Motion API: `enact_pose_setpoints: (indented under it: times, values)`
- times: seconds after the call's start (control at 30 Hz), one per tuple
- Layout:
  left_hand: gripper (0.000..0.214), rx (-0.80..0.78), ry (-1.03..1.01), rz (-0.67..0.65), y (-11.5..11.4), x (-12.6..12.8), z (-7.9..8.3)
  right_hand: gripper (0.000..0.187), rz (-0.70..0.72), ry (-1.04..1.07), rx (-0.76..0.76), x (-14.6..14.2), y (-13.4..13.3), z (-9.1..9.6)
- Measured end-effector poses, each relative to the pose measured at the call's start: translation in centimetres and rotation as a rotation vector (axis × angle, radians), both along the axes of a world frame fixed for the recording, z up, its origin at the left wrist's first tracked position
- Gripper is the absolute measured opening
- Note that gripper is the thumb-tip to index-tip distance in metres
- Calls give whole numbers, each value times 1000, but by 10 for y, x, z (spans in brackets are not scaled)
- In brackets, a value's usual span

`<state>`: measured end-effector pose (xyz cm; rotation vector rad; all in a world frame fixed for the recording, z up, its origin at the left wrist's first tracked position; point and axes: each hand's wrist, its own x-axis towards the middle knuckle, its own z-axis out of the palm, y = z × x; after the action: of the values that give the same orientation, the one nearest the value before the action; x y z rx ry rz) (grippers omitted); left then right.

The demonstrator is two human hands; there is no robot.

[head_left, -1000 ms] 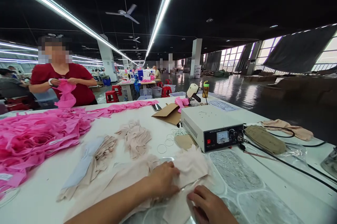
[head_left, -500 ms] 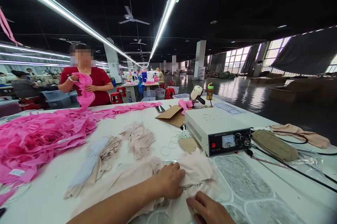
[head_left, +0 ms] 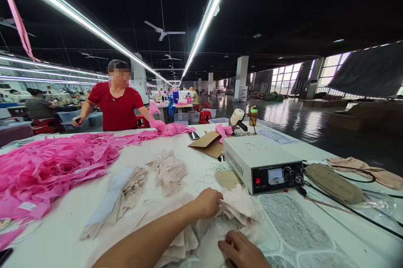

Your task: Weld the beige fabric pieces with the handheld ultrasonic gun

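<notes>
Head view, forward across table (head_left: 63,234)

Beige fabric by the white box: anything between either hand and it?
Nothing visible. The left hand grips the bunched beige fabric directly. The right hand lies on the same fabric, nearer the camera. The white box stands behind, apart from both hands.

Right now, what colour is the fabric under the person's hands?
The fabric is a pale beige-pink, plain with no pattern; the head view shows it best.
</notes>
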<state>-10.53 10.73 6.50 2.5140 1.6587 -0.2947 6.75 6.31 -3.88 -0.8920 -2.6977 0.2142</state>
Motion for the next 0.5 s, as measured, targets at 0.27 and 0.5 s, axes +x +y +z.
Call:
enact_pose_setpoints:
  times: [0.27, 0.5]
  values:
    - [27, 83, 35, -30, 0, 1, 21, 53, 13, 103, -90, -37, 13, 22]
    - [27, 30, 45, -108, -48, -17, 1, 35, -12, 207, -173, 5, 2, 43]
